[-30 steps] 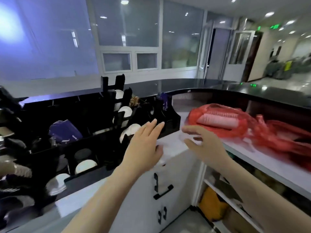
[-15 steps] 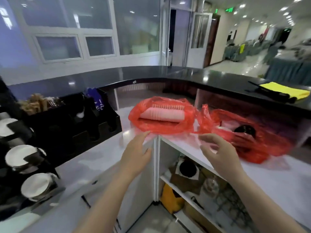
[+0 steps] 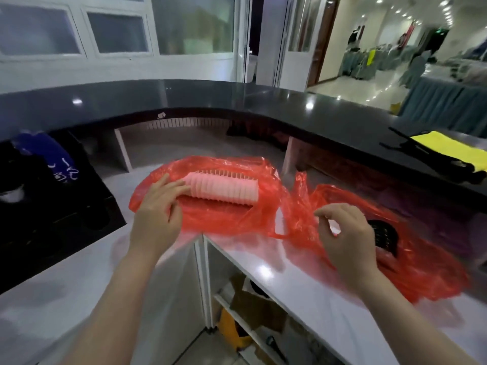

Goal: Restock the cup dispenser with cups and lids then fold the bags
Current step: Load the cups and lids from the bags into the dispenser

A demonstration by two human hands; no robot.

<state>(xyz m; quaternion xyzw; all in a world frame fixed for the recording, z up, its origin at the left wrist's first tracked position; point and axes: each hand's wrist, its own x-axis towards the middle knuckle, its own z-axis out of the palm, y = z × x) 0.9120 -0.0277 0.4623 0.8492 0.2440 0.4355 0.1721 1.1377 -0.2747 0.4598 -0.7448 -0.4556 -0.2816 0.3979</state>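
Note:
A stack of white cups (image 3: 224, 189) lies on its side inside a red plastic bag (image 3: 210, 219) on the white counter (image 3: 66, 291). My left hand (image 3: 158, 209) rests on this bag, its fingers stretched onto the left end of the cup stack. A second red bag (image 3: 427, 272) lies crumpled to the right, with a stack of black lids (image 3: 384, 233) showing through it. My right hand (image 3: 347, 233) hovers over that second bag with loosely curled fingers and holds nothing. The black cup dispenser (image 3: 52, 201) is at the left edge, only partly in view.
A raised curved black countertop (image 3: 237, 101) runs behind the bags; a yellow cloth (image 3: 453, 150) lies on it at far right. Open shelves (image 3: 250, 325) with boxes and a yellow item sit under the white counter. A blue packet (image 3: 52, 156) stands in the dispenser.
The view swung right, away from the dispenser towards the bags. My left hand moved forward onto the bag with the cups, and my right hand came over the second bag.

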